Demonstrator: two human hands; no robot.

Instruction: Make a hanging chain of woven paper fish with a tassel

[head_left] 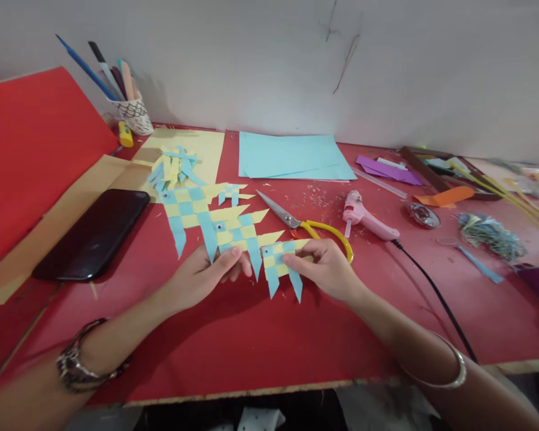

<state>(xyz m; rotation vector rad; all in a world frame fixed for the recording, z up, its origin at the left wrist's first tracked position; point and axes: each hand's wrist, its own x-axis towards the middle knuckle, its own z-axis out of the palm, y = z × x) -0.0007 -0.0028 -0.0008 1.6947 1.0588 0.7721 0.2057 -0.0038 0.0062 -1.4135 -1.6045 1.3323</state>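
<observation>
My left hand (211, 272) pinches a middle-sized woven paper fish (236, 233) of yellow and light-blue strips, thumb on its lower edge. My right hand (326, 263) grips a smaller fish of the same weave (276, 260) by its tail side, close to the middle one. Each has a small round eye and pointed strip ends. Just left and behind is a larger woven fish (186, 206), partly overlapped by the middle one; I cannot tell whether my left hand also holds it. A tiny woven fish (229, 193) lies behind them.
Yellow-handled scissors (312, 227) and a pink glue gun (368, 218) with a black cord lie to the right. Paper strips (177, 167), blue sheets (291, 155) and a pen cup (132, 114) are behind. A black phone (96, 233) lies left, a thread bundle (489, 236) far right.
</observation>
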